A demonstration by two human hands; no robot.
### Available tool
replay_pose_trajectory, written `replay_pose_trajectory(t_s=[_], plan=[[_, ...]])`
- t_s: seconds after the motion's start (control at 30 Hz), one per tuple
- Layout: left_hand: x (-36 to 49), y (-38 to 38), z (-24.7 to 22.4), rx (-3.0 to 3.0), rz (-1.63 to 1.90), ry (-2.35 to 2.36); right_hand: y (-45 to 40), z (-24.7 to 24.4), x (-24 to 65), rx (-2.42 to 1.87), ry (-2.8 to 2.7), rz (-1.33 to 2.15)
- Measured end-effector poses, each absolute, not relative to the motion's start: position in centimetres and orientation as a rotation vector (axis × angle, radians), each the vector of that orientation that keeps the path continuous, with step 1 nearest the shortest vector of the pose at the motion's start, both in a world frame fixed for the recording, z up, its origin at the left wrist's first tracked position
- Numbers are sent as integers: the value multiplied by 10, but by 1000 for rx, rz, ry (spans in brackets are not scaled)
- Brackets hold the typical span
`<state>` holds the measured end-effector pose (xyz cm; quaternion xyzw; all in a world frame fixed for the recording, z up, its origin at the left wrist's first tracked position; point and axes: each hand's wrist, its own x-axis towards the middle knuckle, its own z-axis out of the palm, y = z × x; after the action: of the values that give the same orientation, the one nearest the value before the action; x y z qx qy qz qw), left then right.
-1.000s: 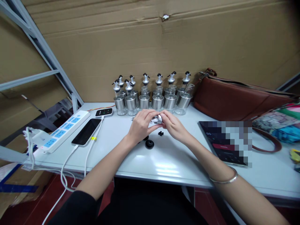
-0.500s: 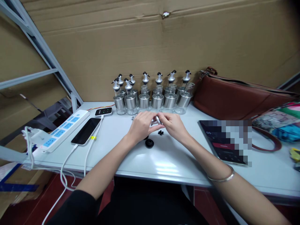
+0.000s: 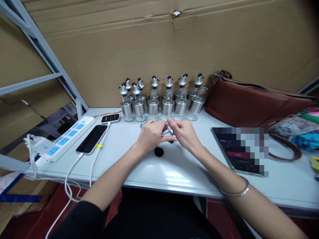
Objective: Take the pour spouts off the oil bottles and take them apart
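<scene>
Over the middle of the table, my left hand and my right hand meet, fingers closed on a small silvery pourer part. Much of that part is hidden by my fingers. A round black stopper piece lies on the table just below my left hand. Small black pieces show partly under my left thumb. More silvery parts peek out behind my left hand. Beyond both hands stand glass bottles with steel bands; several at the back and left carry silver-and-black pourers, and several front ones have bare necks.
On the left of the white table are a power strip, a phone, a small black-and-white device and white cables. To the right lie a tablet and a brown leather bag. Cardboard walls the back.
The silvery part has turned between my fingers. My left thumb has shifted right and now covers most of the small black pieces.
</scene>
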<state>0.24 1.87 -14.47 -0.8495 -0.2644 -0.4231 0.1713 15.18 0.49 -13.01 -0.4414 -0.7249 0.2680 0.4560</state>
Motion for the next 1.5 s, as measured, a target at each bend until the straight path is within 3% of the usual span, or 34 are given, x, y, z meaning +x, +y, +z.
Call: replay_pose_trajectory(t_s=[0.2, 0.43, 0.7, 1.0, 1.23, 1.37, 1.5], plan=[[3, 16, -142, -2394, -1290, -700, 2, -127, 150, -1005, -1787, 703], [6, 14, -142, -2504, -1402, -867, 4, -123, 145, -928, -1582, 995], [8, 5, -134, -2942, -1691, -1041, -9, -122, 143, -937, -1585, 647], [-6, 12, -118, -3172, -1587, -1231, -13, -128, 138, -947, -1712, 137], [-8, 15, -122, -3290, -1459, -1442, 2, -123, 156, -872, -2109, -3], [-3, 19, -135, -2893, -1683, -1381, 4, -128, 155, -954, -1925, 185], [-5, 22, -143, -2531, -1676, -1059, 1, -133, 149, -930, -1869, 703]])
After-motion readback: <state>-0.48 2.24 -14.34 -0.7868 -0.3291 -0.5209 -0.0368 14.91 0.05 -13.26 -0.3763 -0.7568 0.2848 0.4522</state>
